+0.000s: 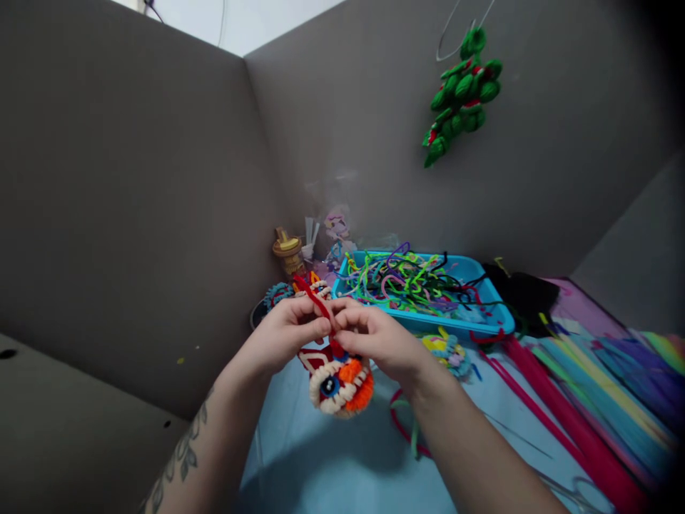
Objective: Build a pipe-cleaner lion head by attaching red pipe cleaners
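Observation:
Above the blue table, both my hands meet at a small pipe-cleaner lion head [342, 389] with cream edging, a blue-and-black eye and an orange mouth. A red pipe cleaner [320, 303] runs up from its top between my hands. My left hand [292, 330] is closed, thumb and fingers pinching around this red strip. The fingers of my right hand [374, 339] are closed at the top of the head, where the red strip joins it; they hide part of that top. The exact grip of the right fingertips is partly covered.
Behind stands a blue tray [500, 321] of tangled pipe-cleaner scraps. A brown jar [289, 253] and other small figures are at back left. Pipe-cleaner bundles [599, 400] and scissors [583, 492] lie at right. Grey partitions enclose the table; a green ornament [463, 96] hangs on one.

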